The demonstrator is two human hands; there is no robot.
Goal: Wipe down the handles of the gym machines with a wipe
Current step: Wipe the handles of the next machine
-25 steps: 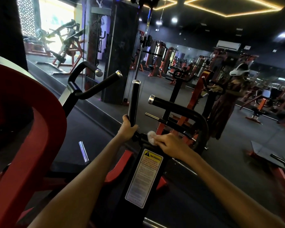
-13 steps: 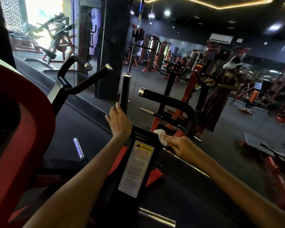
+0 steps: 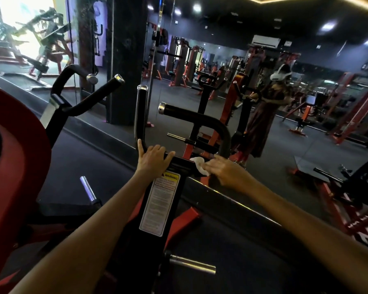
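Note:
In the head view a black gym machine stands before me with an upright handle and a curved handle ending in a chrome cap. My left hand rests at the base of the upright handle, fingers draped over the black crossbar and the thumb up along the bar. My right hand holds a crumpled white wipe against the crossbar just below the curved handle. A warning label runs down the machine's post.
A second black handle pair rises to the left beside a large red pad. Chrome pegs stick out low down. A wall mirror ahead reflects red machines and a person wearing a headset.
My left hand let go of the upright handle's lower part, lifted, then settled onto the crossbar at its base. My right hand slid the wipe to the right along the crossbar.

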